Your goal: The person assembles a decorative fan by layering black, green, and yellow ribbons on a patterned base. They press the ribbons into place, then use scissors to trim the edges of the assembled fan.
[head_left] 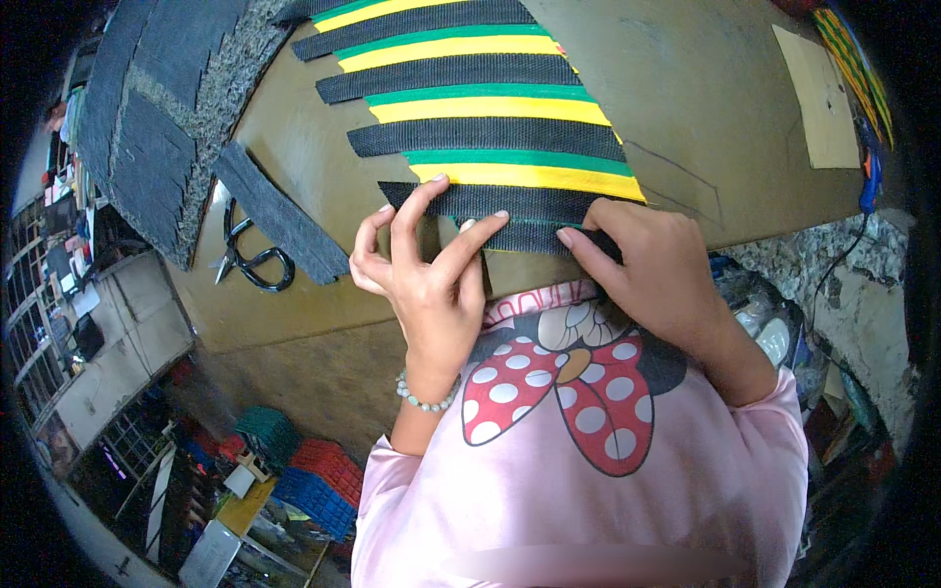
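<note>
A row of black webbing strips (470, 137) lies across the table, with green and yellow bands between them. Along the side nearest me runs one more black webbing strip (534, 237), close against the strip above it. Fingertips of my left hand (421, 260) rest on the black webbing near its left end, the fingers spread apart. At the right end, my right hand (657, 257) is closed on the nearest strip, its thumb lying along the edge. The underside of the strip and some of my right fingers are hidden.
Black-handled scissors (257, 257) lie on the brown table (294, 323) at left, beside a loose dark strip (279, 216) and a stack of dark grey pieces (147, 118). Beige card (814, 98) and coloured cords (863, 73) are at right. Red and blue crates (319, 480) stand below the table.
</note>
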The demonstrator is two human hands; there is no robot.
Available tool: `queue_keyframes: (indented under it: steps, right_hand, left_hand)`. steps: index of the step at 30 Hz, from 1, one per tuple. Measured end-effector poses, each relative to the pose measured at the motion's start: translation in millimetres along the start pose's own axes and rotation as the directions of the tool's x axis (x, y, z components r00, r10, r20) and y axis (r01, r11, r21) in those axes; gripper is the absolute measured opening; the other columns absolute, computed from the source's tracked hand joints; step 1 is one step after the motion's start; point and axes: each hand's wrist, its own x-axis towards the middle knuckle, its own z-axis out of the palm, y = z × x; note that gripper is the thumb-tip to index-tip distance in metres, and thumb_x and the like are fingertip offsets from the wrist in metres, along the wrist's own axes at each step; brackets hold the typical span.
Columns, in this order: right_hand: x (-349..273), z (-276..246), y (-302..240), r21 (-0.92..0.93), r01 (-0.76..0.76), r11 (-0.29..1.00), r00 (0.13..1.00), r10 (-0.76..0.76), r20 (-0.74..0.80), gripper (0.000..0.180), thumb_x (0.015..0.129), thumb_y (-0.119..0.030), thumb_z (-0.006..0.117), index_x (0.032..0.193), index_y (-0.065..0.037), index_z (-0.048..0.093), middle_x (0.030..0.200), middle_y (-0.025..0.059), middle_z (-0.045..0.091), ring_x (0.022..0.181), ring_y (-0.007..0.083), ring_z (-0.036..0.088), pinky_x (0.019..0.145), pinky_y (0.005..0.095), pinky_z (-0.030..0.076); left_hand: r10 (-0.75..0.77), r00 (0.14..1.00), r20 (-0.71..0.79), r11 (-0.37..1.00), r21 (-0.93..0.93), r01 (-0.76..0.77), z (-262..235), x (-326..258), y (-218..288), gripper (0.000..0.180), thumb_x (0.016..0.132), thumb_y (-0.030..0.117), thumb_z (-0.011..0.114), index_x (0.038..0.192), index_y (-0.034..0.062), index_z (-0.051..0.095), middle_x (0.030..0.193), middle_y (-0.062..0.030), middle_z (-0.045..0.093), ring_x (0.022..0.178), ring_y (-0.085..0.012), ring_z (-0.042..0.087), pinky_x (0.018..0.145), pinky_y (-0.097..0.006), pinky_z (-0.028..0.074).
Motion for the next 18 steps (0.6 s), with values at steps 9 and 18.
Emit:
queue_keyframes:
  steps: [9, 18]
  right_hand:
    - [1.5, -0.4, -0.2, -0.008, -0.022, 1.000, 1.000, 0.022, 0.016, 0.028, 0.089, -0.033, 0.064, 0.077, -0.007, 0.059, 0.071, 0.0132, 0.064, 0.066, 0.0341, 0.065, 0.057, 0.0473, 0.050]
    - [-0.4, 2.5, -0.7, -0.053, -0.007, 0.999, 1.000, 0.007, -0.001, 0.026, 0.089, -0.033, 0.064, 0.078, -0.009, 0.060, 0.071, 0.0122, 0.065, 0.064, 0.0329, 0.067, 0.057, 0.0461, 0.052]
  left_hand:
    - [-0.024, 1.000, -0.010, 0.998, -0.066, 0.023, 4.4, -0.6, -3.0, 0.033, 0.077, 0.006, 0.070, 0.092, 0.0345, 0.079, 0.132, 0.0021, 0.058, 0.130, -0.0329, 0.034, 0.110, -0.056, 0.012]
    - [0.065, 0.991, 0.114, 0.988, 0.129, -0.079, -1.7, 2.3, 10.1, 0.041, 0.079, 0.008, 0.066, 0.115, 0.0254, 0.071, 0.134, -0.0029, 0.057, 0.137, -0.0343, 0.038, 0.113, -0.064, 0.007]
